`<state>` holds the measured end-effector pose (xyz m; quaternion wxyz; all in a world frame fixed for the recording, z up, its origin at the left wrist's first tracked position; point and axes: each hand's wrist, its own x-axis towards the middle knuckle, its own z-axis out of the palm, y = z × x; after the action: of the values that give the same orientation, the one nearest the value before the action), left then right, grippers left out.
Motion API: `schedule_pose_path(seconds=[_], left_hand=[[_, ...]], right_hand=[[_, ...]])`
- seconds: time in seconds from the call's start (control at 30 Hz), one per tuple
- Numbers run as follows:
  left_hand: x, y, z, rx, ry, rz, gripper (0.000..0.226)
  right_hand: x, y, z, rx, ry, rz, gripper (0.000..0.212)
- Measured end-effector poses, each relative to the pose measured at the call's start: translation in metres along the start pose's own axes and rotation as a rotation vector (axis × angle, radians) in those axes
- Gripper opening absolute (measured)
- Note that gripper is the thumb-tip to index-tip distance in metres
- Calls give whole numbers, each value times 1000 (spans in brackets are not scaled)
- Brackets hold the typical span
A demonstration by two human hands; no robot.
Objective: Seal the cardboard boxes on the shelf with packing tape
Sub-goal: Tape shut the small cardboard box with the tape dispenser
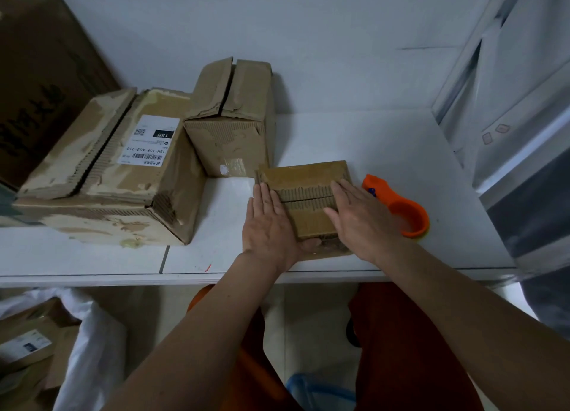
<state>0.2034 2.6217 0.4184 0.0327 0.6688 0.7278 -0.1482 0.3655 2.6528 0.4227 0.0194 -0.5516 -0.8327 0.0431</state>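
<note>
A small flat cardboard box lies near the front edge of the white shelf. Its two top flaps meet in a seam across the middle. My left hand lies flat on the box's left side, fingers straight and together. My right hand presses flat on its right side. Neither hand holds anything. An orange packing tape dispenser rests on the shelf just right of my right hand. Two more worn cardboard boxes stand to the left: a medium one and a larger one with a white label.
A big dark carton stands at the far left. A white wall closes the back, and a white panel closes the right side. Below the shelf, bagged boxes sit at the left near my orange trousers.
</note>
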Motion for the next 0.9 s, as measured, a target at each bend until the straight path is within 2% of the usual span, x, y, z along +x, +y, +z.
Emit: schedule_pose_path(seconds=[0.17,0.27,0.37,0.5,0.57,0.7,0.8,0.9], left_hand=[[2,8,-5,-23,-31,-69,131],[6,11,-4,-52,-29,12,123],[6,5,-3,-45,-46,10,119],[4,9,-6,-76,-32,-70,135],[5,16,-11,-112,-32,-98,143],[4,40,-20,-204,-18,-31,147],[2,61,-17,-243,-11,-7,142],[0,72,-17,-220,-15,-47,140]], right_hand=[[1,-8,-2,64,-18,52,65],[2,-12,0,94,-45,-28,63],[1,-6,0,73,-34,-26,64],[4,-5,0,137,-66,100,70],[12,-2,-2,189,-82,159,66],[41,6,-12,181,-33,110,53],[60,11,-21,290,-128,76,50],[71,14,-24,220,-202,30,51]])
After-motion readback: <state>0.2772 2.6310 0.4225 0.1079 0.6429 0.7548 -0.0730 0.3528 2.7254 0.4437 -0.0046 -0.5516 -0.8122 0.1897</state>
